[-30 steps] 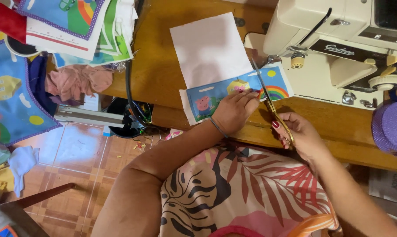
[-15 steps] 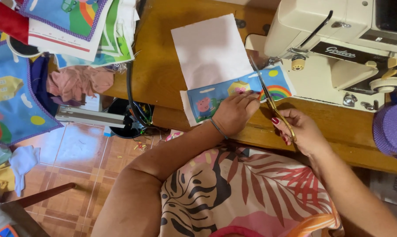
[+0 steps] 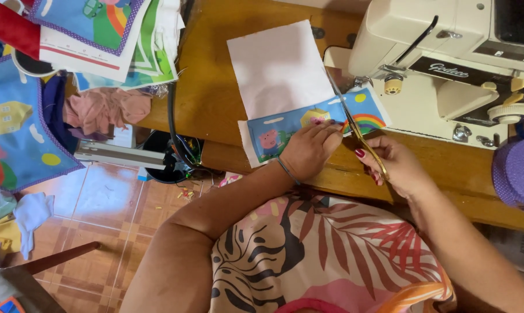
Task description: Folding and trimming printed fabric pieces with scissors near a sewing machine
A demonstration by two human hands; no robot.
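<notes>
Gold-handled scissors [image 3: 357,124] sit in the right hand [image 3: 395,168], its grip closed round the handles, with the blades slightly parted and pointing up and away toward the cream sewing machine [image 3: 441,64] across the right end of the printed cartoon fabric strip [image 3: 308,124]. That strip lies long-ways left to right on the wooden bench [image 3: 207,87], just below a white cloth piece [image 3: 276,66], and the left hand [image 3: 308,150] presses flat on its middle, immediately left of the blades.
</notes>
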